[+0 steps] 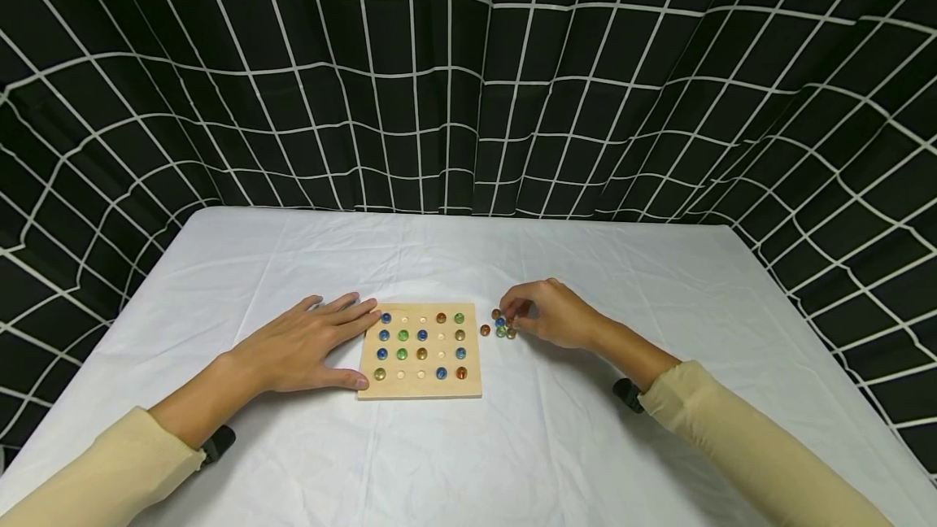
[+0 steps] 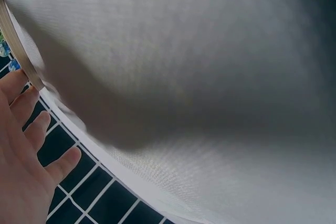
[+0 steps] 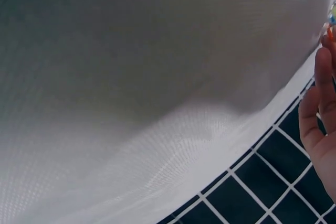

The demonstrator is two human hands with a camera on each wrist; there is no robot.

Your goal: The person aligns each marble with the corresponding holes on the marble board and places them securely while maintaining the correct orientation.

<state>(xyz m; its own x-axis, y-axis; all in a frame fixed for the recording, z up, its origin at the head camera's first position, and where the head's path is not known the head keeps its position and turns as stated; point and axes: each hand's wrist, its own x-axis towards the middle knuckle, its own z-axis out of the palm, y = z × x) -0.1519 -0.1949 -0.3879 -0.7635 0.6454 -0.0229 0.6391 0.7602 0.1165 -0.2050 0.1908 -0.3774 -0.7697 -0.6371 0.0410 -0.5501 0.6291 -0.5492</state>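
A pale wooden board [image 1: 432, 389] with rows of small hollows lies flat on the table. Blue, green, amber and brown glass marbles [image 1: 422, 335] fill many of the hollows. My left hand [image 1: 300, 350] rests with spread, straight fingers at the board's left edge, thumb by the lower corner and fingertips by the upper one. Right of the board lies a small cluster of loose marbles [image 1: 501, 332]. Over that cluster my right hand [image 1: 558, 315] pinches an orange-brown marble [image 3: 329, 32] between curled fingers and thumb, which partly hide it.
A white cloth [image 1: 454, 462] with light creases covers the table. Behind and beside it hangs a black curtain with a white grid [image 1: 439, 104]. One brown marble [image 1: 485, 330] lies between the board and the cluster.
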